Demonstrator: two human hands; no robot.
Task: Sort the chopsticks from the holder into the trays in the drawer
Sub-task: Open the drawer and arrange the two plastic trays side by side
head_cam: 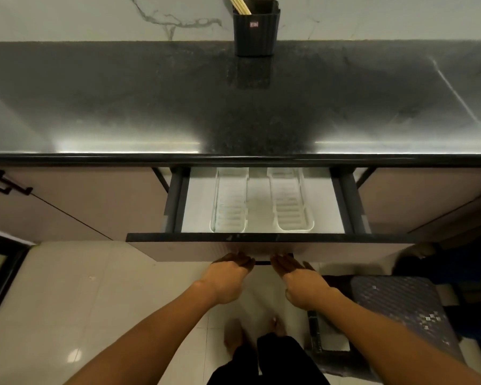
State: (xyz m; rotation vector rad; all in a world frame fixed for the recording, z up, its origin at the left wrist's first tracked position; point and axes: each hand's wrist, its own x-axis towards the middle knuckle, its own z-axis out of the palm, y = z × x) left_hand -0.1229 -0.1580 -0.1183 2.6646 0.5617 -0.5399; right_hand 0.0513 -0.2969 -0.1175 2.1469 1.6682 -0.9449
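Your two forearms reach forward from the bottom of the head view, bare feet showing on the pale floor tiles between them. Your left hand (228, 276) and your right hand (300, 279) sit side by side at the dark handle (263, 263) under the drawer front (261, 250), fingers curled up behind it; how tightly each grips is hidden by the panel, so you cannot tell. Neither hand holds a chopstick.

Beyond your hands the drawer (200, 201) stands pulled out below the counter edge. Two clear trays lie in it lengthwise, near each other but apart: the left tray (229, 201) and the right tray (289, 201), both with ribbed floors and nothing in them.

Farther back, on the dark speckled countertop (122, 101), the black holder (256, 27) stands upright against the marble wall. The chopsticks (239, 4) lean out of its left side, their upper ends cut off by the frame.

A patterned stool (400, 307) stands on the floor at your right.
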